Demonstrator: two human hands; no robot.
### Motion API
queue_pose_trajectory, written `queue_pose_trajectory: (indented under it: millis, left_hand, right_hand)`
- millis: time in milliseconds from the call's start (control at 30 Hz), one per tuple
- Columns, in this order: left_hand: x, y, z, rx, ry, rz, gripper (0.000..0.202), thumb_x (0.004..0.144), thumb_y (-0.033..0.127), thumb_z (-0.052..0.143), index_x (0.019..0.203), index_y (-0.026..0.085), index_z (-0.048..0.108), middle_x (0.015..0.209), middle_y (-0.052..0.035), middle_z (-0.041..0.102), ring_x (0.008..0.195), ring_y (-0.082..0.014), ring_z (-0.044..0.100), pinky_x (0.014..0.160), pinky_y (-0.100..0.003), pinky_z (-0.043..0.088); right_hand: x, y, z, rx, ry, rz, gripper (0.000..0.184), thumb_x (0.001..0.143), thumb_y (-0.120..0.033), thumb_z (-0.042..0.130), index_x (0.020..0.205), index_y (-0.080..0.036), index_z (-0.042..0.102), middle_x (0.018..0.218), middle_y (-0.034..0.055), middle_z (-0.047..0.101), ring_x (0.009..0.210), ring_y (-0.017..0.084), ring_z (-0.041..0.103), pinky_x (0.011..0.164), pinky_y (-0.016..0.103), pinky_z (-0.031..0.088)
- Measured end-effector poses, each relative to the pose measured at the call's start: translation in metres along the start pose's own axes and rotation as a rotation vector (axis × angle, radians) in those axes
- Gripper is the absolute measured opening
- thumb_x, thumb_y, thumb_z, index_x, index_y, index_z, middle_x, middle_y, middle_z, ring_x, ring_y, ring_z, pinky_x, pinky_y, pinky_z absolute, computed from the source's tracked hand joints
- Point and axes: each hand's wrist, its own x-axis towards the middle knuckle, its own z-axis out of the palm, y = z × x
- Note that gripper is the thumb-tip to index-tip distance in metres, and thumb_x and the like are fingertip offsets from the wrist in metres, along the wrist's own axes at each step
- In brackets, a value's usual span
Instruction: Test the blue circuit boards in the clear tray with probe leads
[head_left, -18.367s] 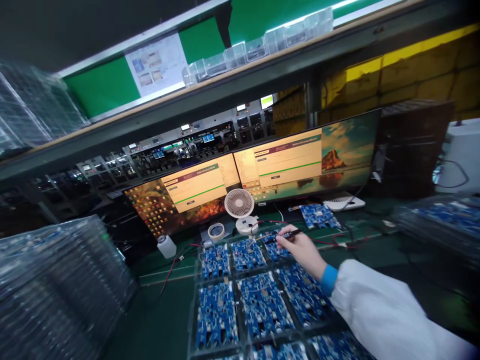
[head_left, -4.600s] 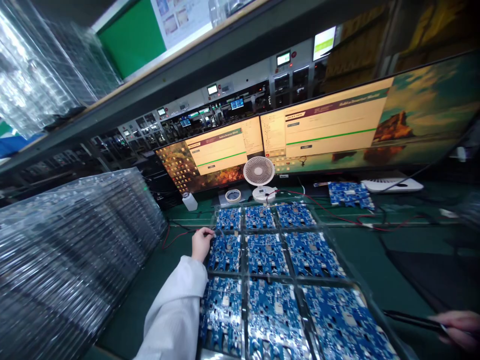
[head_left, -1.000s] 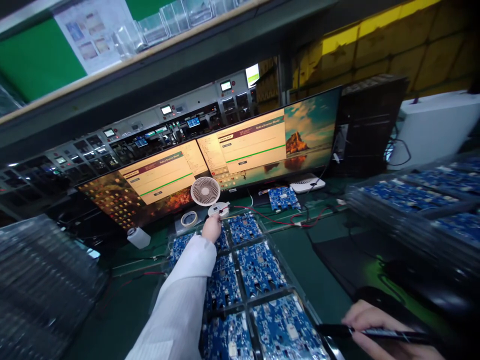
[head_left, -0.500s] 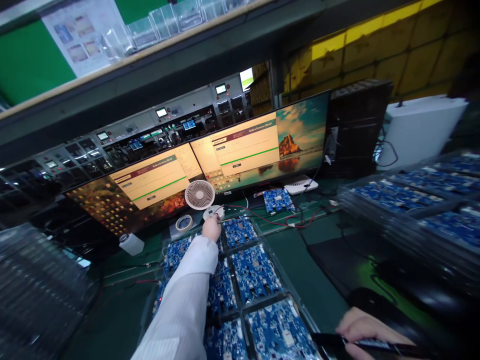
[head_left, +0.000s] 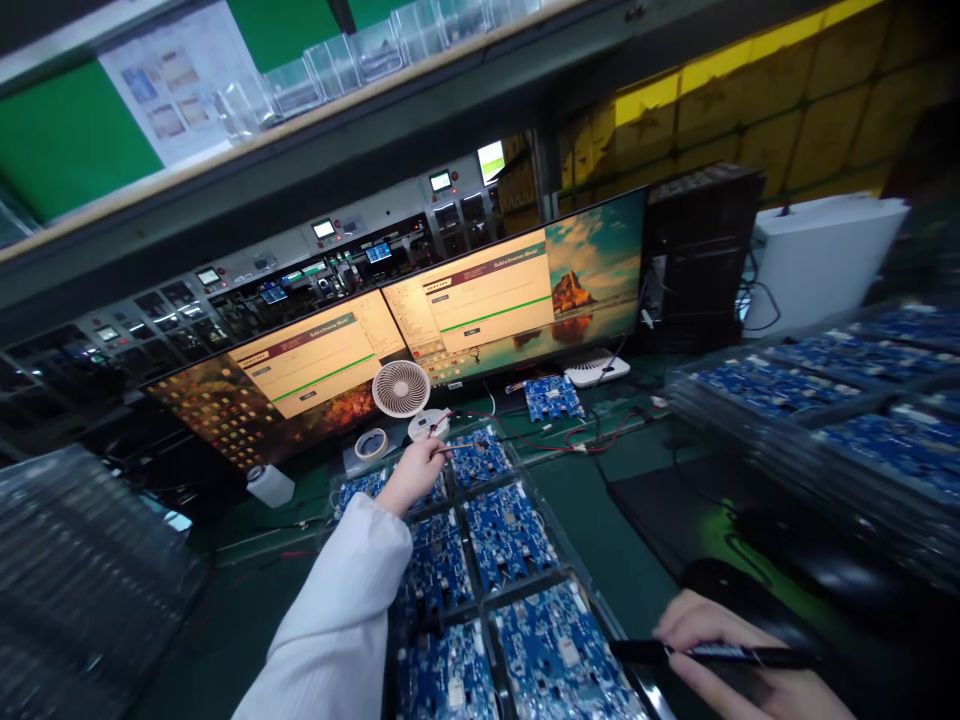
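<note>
Left hand [head_left: 417,468], sleeved in white, reaches forward over the far end of a clear tray [head_left: 592,600] of blue circuit boards [head_left: 510,530]; its fingers are pinched together on the end of a thin red wire [head_left: 480,446] that runs off to the right across the green bench [head_left: 247,610]. The pinch sits above the far row of boards, just in front of the base of a small white desk fan [head_left: 401,389].

Right hand [head_left: 742,665], at the lower right edge of the view, is closed around a black pen [head_left: 712,655] — held nearly level, its tip pointing left toward the nearest board in the tray. The hand lies just beside the tray's right rim, over a dark mat [head_left: 675,500].

Surroundings: a roll of tape [head_left: 373,444] and a small white bottle [head_left: 268,485] stand left of the fan; a single loose circuit board [head_left: 551,397] lies behind the tray, near a flat white box [head_left: 598,370]. Two wide monitors [head_left: 465,300] — each showing a pale window with a green bar — stand side by side at the back. Stacked trays of boards [head_left: 825,400] fill the right side; a stack of clear empty trays [head_left: 82,590] fills the left.
</note>
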Motion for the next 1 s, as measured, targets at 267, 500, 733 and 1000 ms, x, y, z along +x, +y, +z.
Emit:
queue_pose_trajectory:
  millis: [267, 500, 733, 1000]
  left_hand:
    - [-0.069, 0.019, 0.004, -0.521, -0.155, -0.024, 0.050, 0.091, 0.034, 0.034, 0.139, 0.024, 0.024, 0.077, 0.0037, 0.047, 0.047, -0.0070, 0.038, 0.047, -0.022, 0.038]
    - [-0.083, 0.023, 0.009, -0.574, -0.273, -0.083, 0.019, 0.087, 0.028, 0.038, 0.100, 0.020, 0.050, 0.071, 0.0046, 0.049, 0.054, -0.0078, 0.045, 0.051, -0.021, 0.038]
    - [-0.115, 0.058, -0.011, -0.100, -0.239, 0.185, 0.040, 0.095, 0.041, 0.028, 0.087, 0.021, 0.062, 0.091, -0.0032, 0.061, 0.090, -0.0168, 0.056, 0.088, -0.029, 0.043]
    - [-0.147, 0.083, -0.010, 0.311, -0.176, 0.382, 0.032, 0.096, 0.031, 0.033, 0.100, 0.025, 0.064, 0.091, -0.0023, 0.061, 0.078, -0.0144, 0.062, 0.072, -0.025, 0.048]
  right_hand:
    - [0.003, -0.012, -0.003, 0.032, -0.023, 0.023, 0.022, 0.089, -0.040, 0.056, 0.077, -0.022, 0.063, 0.081, 0.0029, 0.061, 0.077, 0.015, 0.062, 0.071, 0.022, 0.052]
    - [0.005, -0.016, -0.003, 0.089, -0.017, 0.091, 0.027, 0.088, -0.044, 0.055, 0.078, -0.021, 0.062, 0.083, 0.0040, 0.061, 0.080, 0.017, 0.061, 0.074, 0.028, 0.051]
    - [0.030, -0.021, -0.023, 0.106, 0.181, 0.116, 0.039, 0.086, -0.057, 0.053, 0.079, -0.018, 0.059, 0.080, 0.0044, 0.060, 0.070, 0.016, 0.061, 0.063, 0.026, 0.052]
    - [0.107, -0.023, -0.034, -0.051, 0.032, -0.076, 0.029, 0.095, -0.042, 0.039, 0.101, -0.020, 0.057, 0.093, 0.0066, 0.062, 0.087, 0.019, 0.061, 0.081, 0.032, 0.051]
